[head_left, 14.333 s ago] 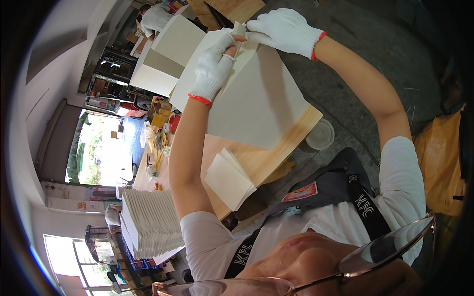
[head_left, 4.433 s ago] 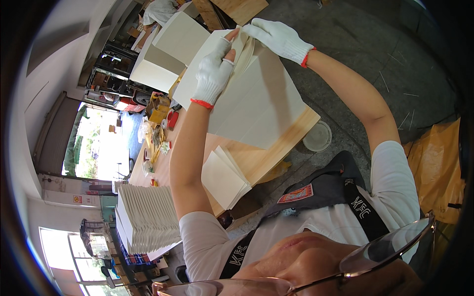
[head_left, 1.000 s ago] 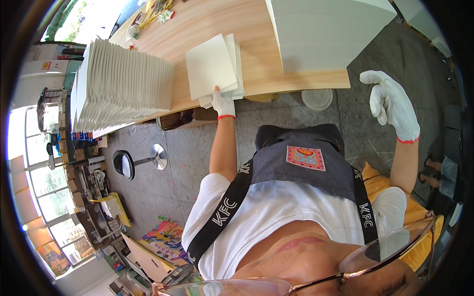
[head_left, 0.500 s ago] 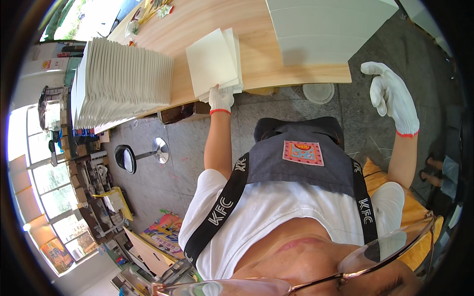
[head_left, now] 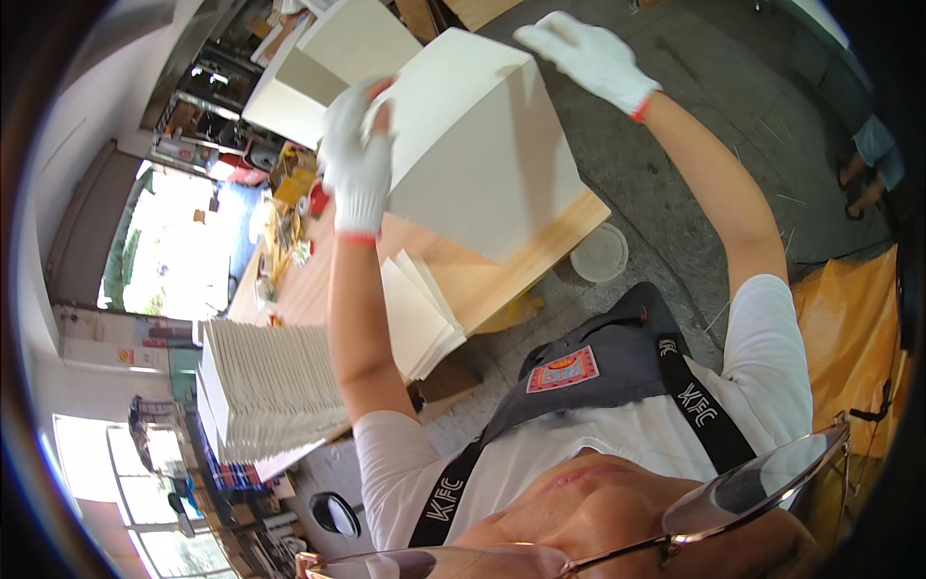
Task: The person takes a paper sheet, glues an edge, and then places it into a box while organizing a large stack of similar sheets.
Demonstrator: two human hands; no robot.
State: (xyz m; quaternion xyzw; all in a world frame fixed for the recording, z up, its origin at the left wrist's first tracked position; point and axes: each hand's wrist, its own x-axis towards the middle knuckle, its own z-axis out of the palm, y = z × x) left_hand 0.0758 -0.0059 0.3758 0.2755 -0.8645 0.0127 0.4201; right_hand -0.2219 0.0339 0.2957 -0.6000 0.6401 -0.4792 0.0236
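A tall block of white sheets or boards [head_left: 473, 164] stands at the table's far right end. My left hand [head_left: 355, 169], in a white glove with bare fingertips, is raised at the block's left side, thumb and fingers apart; it is slightly blurred. On the other side my right hand [head_left: 590, 60], also gloved, reaches to the block's far right corner with its fingers stretched out and nothing in them. Whether either hand touches the block I cannot tell. A few loose white sheets [head_left: 420, 314] lie fanned near the table's front edge, partly behind my left forearm.
A high stack of white pieces [head_left: 270, 386] with wavy edges stands on the table's left part. More white blocks [head_left: 352, 48] rise beyond. A round pale tub [head_left: 599, 253] sits on the floor by the table's corner. A black stool [head_left: 335, 514] is at lower left.
My left hand has left the loose sheets and risen to the block's left side. My right hand has moved up and inward to its right corner. The view has swung toward the block.
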